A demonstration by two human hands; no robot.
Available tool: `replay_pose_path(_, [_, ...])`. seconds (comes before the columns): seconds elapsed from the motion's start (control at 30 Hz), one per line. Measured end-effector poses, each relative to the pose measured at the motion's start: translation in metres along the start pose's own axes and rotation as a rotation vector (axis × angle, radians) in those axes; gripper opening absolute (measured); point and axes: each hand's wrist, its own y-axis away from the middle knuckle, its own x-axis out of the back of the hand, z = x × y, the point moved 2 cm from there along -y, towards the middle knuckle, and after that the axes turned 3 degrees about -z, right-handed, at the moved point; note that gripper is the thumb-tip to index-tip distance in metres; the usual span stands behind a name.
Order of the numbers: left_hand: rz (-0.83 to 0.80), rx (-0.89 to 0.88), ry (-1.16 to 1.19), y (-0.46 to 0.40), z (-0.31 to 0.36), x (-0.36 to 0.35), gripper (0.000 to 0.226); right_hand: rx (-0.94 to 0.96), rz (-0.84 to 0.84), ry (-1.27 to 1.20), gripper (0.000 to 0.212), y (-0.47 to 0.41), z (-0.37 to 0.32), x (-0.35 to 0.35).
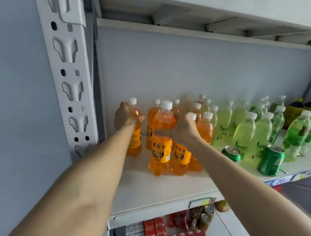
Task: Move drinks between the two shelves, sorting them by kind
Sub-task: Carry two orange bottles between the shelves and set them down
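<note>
Gripping now: both hands on orange soda bottles, far left of the white shelf (156,190)
Left hand (125,116): grip closed round far-left bottle (134,136), upright
Right hand (184,129): grip wrapped round front bottle (162,141)
Right of these: pale green bottles (245,135), then two green cans (270,160) near the shelf edge

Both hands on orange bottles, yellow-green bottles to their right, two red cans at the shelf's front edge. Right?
Not quite: the two cans are green, not red, as the head view shows. The rest holds: left hand and right hand each grip an orange bottle, with yellow-green bottles to their right.
</note>
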Motion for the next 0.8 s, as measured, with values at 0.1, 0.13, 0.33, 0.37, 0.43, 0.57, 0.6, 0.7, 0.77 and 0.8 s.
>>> replay_pose_path(0.1, [0.009, 0.006, 0.071, -0.016, -0.005, -0.006, 0.064, -0.006, -0.051, -0.004, 0.062, -0.013, 0.007, -0.013])
replay_pose_path(0.13, [0.007, 0.005, 0.092, -0.020, -0.008, -0.009, 0.064, -0.007, -0.062, -0.019, 0.062, -0.015, 0.009, -0.017])
replay_pose_path(0.33, [-0.038, -0.054, 0.048, -0.042, -0.017, -0.023, 0.063, 0.022, -0.116, -0.074, 0.065, -0.035, 0.021, -0.036])
replay_pose_path(0.37, [-0.062, -0.064, 0.046, -0.045, -0.018, -0.025, 0.064, 0.027, -0.123, -0.069, 0.065, -0.039, 0.022, -0.036])
replay_pose_path(0.43, [-0.086, -0.060, 0.054, -0.050, -0.022, -0.029, 0.066, 0.030, -0.133, -0.059, 0.064, -0.045, 0.024, -0.038])
replay_pose_path(0.57, [-0.088, 0.010, 0.109, -0.058, -0.027, -0.031, 0.066, 0.035, -0.148, -0.038, 0.062, -0.054, 0.029, -0.041])
replay_pose_path(0.6, [-0.100, 0.028, 0.112, -0.060, -0.028, -0.030, 0.067, 0.034, -0.152, -0.030, 0.063, -0.056, 0.030, -0.043])
replay_pose_path(0.7, [-0.134, 0.057, 0.091, -0.063, -0.028, -0.029, 0.066, 0.026, -0.153, -0.027, 0.065, -0.059, 0.031, -0.048])
replay_pose_path(0.77, [-0.140, 0.059, 0.105, -0.062, -0.028, -0.029, 0.060, 0.024, -0.154, -0.039, 0.068, -0.062, 0.032, -0.052])
replay_pose_path(0.8, [-0.139, 0.066, 0.112, -0.062, -0.028, -0.030, 0.057, 0.022, -0.154, -0.048, 0.069, -0.063, 0.033, -0.054])
